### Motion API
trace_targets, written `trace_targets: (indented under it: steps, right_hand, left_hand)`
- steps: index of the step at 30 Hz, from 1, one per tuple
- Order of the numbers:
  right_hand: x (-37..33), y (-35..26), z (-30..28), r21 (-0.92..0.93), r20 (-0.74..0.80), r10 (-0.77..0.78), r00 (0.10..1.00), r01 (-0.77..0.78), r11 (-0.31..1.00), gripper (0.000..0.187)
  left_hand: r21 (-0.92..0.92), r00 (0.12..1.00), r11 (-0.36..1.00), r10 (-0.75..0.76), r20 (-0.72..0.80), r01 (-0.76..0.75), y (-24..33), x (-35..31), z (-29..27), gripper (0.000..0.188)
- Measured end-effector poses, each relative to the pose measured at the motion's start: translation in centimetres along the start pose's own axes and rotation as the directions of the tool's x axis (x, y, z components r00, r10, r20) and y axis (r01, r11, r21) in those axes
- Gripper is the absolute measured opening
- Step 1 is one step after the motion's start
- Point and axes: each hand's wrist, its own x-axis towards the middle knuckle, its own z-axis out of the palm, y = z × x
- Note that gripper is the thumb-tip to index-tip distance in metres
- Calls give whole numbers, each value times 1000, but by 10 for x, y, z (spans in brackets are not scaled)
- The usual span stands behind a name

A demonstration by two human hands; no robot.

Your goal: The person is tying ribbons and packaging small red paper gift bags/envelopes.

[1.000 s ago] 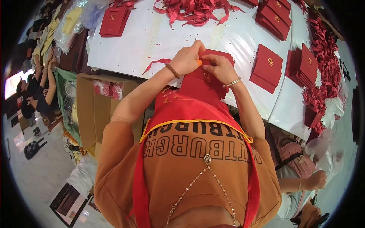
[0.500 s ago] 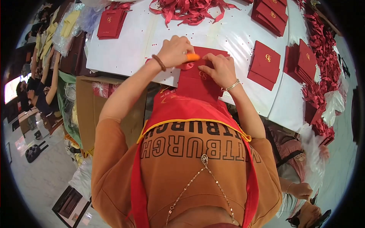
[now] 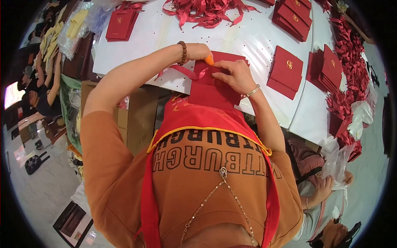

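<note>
A dark red paper bag or pouch lies at the table's near edge, over my red apron. My left hand is closed above its upper left part, a small orange piece at its fingertips; whether that piece is held or worn is unclear. From the right, my right hand reaches over the bag, thumb and forefinger bent in a pinch close to the orange tip. What it pinches is too small to make out. A red ribbon trails left from the bag, below my left hand.
More red bags lie at the right, farther right, at the back right and far left. Red ribbons heap at the back. A cardboard box stands below the table. Another person's hand shows at lower right.
My left forearm has swung up and outward, and the wrist has turned so that the orange piece points downward. More ribbon shows left of the bag. My right hand has shifted slightly.
</note>
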Motion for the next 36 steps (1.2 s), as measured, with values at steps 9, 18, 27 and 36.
trace_targets:
  steps: [9, 18, 27, 36]
  right_hand:
    - [3, 8, 7, -23, 10, 163, 987, -162, 986, 25]
    - [-3, 24, 17, -52, -64, 303, 951, -306, 951, 34]
    - [2, 26, 18, -156, -27, 346, 938, -345, 925, 34]
    - [4, 22, 19, -190, 9, 389, 921, -380, 905, 36]
  left_hand:
    - [-250, 892, 942, 95, -441, -224, 3, -14, 7, 32]
    - [-200, 971, 958, 176, -164, -207, -58, -80, 20, 54]
    - [-415, 865, 826, 161, -476, -382, -114, -158, -6, 40]
    - [-474, 549, 276, 395, -737, -836, -56, -145, 2, 35]
